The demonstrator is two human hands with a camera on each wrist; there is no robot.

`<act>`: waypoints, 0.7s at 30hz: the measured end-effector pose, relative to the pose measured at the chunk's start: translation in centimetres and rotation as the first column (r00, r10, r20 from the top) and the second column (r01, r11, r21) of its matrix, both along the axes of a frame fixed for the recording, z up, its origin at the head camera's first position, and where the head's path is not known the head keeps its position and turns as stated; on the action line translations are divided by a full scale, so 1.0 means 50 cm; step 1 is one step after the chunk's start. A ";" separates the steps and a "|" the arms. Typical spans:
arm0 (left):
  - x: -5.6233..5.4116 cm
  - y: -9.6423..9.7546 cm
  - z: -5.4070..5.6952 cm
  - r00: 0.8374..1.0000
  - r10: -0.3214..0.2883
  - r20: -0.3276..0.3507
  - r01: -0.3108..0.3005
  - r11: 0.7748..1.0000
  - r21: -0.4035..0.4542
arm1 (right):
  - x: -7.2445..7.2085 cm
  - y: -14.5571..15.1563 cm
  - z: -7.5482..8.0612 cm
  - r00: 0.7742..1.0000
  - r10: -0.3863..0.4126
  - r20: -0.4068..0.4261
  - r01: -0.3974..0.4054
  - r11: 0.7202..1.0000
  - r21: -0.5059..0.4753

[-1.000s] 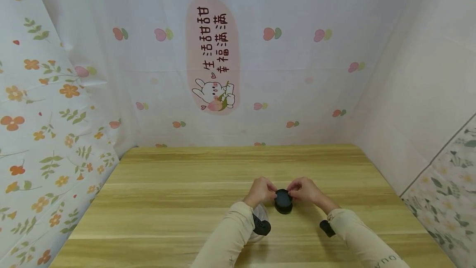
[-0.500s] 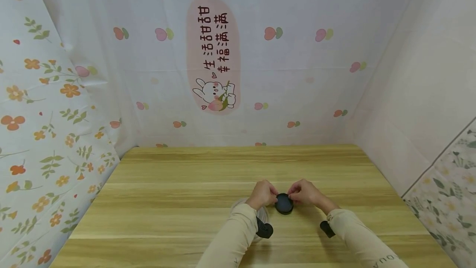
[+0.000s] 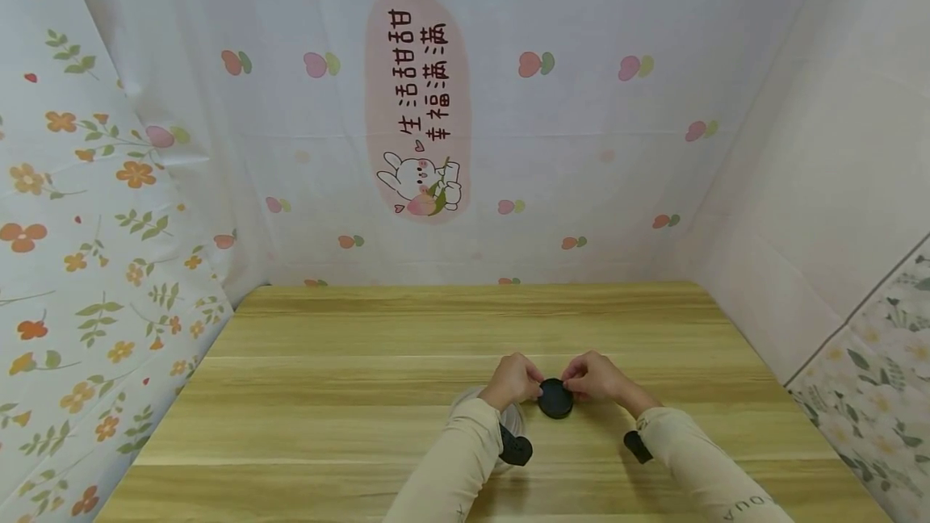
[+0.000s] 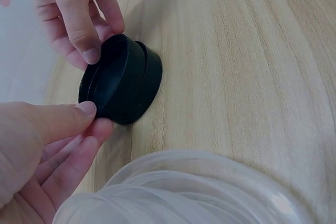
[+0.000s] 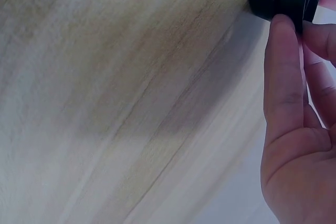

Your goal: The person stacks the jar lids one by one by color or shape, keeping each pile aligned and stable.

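In the head view a round black shallow cup-like piece (image 3: 555,399) lies on the table between both hands. The left wrist view shows its hollow upper part (image 4: 107,74) facing the hands, with a second black ring-shaped part (image 4: 153,72) right behind it, slightly out of line. My left hand (image 3: 514,382) pinches the near rim between thumb and fingers. From the other side, my right hand (image 3: 597,376) pinches the rim too; in the right wrist view its index finger (image 5: 284,77) lies along the black side wall.
Beside and partly under the left forearm stands a clear plastic thing with stacked rings (image 4: 184,182). Black wrist cameras (image 3: 517,450) hang at the cuffs. The wood-grain table (image 3: 327,394) ends at a printed cloth backdrop (image 3: 581,144).
The upper black part has tipped down from a steeper tilt and sits more in line with the part under it. Both hands have lowered slightly and keep their pinch.
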State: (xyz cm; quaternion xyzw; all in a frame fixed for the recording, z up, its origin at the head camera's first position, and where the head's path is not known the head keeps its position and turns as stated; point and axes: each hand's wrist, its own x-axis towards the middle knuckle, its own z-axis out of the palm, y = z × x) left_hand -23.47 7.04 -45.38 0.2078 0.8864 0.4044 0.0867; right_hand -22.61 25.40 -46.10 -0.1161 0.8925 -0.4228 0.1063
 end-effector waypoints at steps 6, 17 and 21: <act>0.002 -0.001 0.005 1.000 -0.025 -0.010 0.024 0.999 -0.029 | -0.001 0.001 -0.001 1.000 0.003 -0.018 -0.003 1.000 0.002; 0.002 0.001 0.003 0.999 -0.037 -0.026 0.035 0.998 -0.059 | 0.002 0.009 -0.003 1.000 0.003 -0.027 -0.004 1.000 -0.017; 0.003 -0.001 0.004 0.999 -0.037 -0.030 0.036 0.998 -0.054 | 0.000 0.010 -0.006 1.000 0.003 -0.021 -0.004 1.000 -0.028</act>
